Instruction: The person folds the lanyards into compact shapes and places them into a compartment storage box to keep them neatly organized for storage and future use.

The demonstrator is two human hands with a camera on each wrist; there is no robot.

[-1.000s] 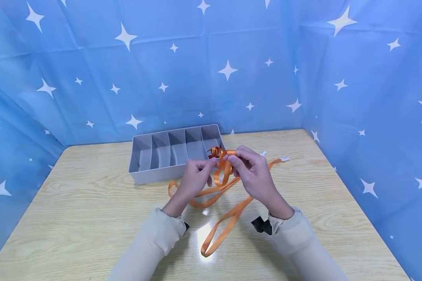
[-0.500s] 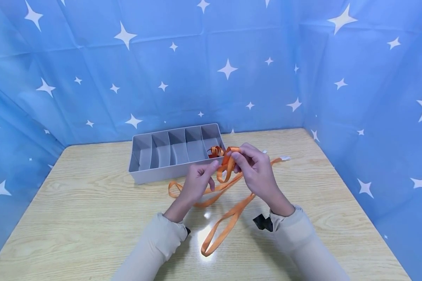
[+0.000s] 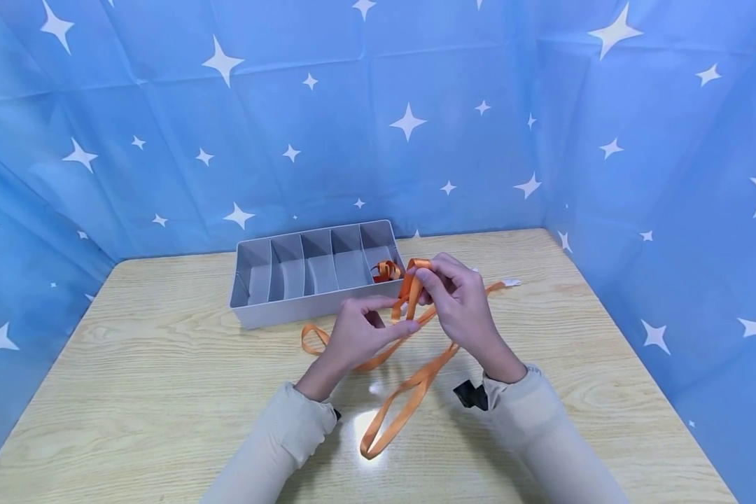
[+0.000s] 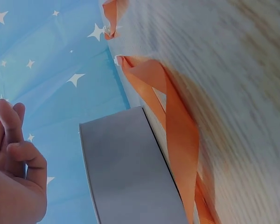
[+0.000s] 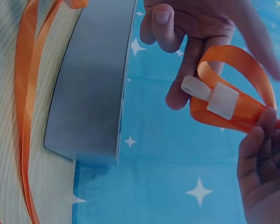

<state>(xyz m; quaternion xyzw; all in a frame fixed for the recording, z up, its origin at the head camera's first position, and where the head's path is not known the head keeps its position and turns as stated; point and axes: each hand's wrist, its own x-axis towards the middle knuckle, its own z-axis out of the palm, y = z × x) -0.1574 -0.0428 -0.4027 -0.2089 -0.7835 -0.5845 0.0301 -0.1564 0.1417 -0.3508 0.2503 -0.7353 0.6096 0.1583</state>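
Observation:
My right hand (image 3: 463,301) pinches a partly coiled orange ribbon lanyard (image 3: 416,280) above the table, just in front of the grey box (image 3: 315,308). A loop of it hangs from the fingertips, with a white plastic clip (image 5: 222,100) at its side in the right wrist view. My left hand (image 3: 365,329) reaches in from the left, thumb and index finger spread apart around the loop's lower part. Its other fingers bend loosely, as the left wrist view shows. More orange lanyards (image 3: 393,413) lie loosely on the table beneath the hands.
The box has several compartments; a coiled orange lanyard (image 3: 387,271) sits in the rightmost one. White clip ends (image 3: 510,284) lie on the table to the right. A blue curtain (image 3: 353,140) with white stars hangs behind the wooden table (image 3: 132,392).
Both hands have drawn slightly away from the box with the lanyard. My left hand has turned, its thumb and index finger spreading apart around the loop. The coil in the box shows more fully.

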